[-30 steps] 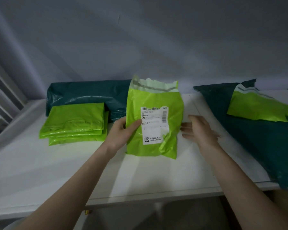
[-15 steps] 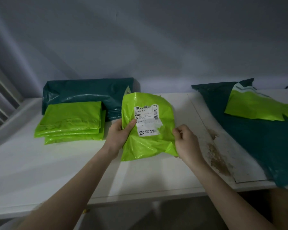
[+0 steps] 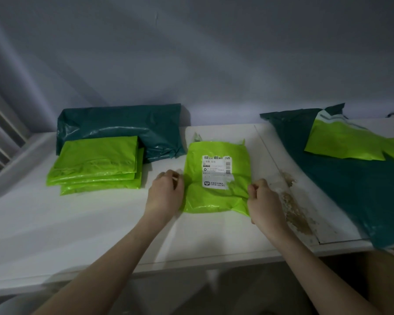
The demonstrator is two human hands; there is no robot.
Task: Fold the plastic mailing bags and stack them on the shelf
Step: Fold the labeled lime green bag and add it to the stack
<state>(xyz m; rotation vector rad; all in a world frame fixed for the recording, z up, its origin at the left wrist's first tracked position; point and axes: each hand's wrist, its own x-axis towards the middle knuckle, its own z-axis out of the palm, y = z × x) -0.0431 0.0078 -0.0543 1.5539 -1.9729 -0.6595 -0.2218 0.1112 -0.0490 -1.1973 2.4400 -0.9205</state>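
Head view. The lime-green mailing bag [image 3: 216, 183] lies flat on the white shelf [image 3: 100, 223], label side up, between your hands. Your left hand [image 3: 166, 194] has its fingers curled at the bag's left edge; whether they pinch the plastic or only rest against it cannot be told, since the fingertips are hidden. Your right hand [image 3: 263, 201] is closed on the lower right edge, and the plastic puckers where you pinch it.

Risks, judged from this layout:
- The film looks slick and springy. If you let go before pressing a crease, the fold will likely open again.
- The shipping label [image 3: 216, 172] is stiffer than the film. A fold line across it may buckle or go crooked.
- The brown stain [image 3: 293, 208] lies just right of your right hand. Sliding the bag that way could soil it.
- The stack of folded lime-green bags [image 3: 96, 164] sits to the left, its edges already staggered. A fatter or uneven fold set on top may slide off.
- The dark green bag [image 3: 123, 128] behind the stack leans close to it; a careless placement could snag it.
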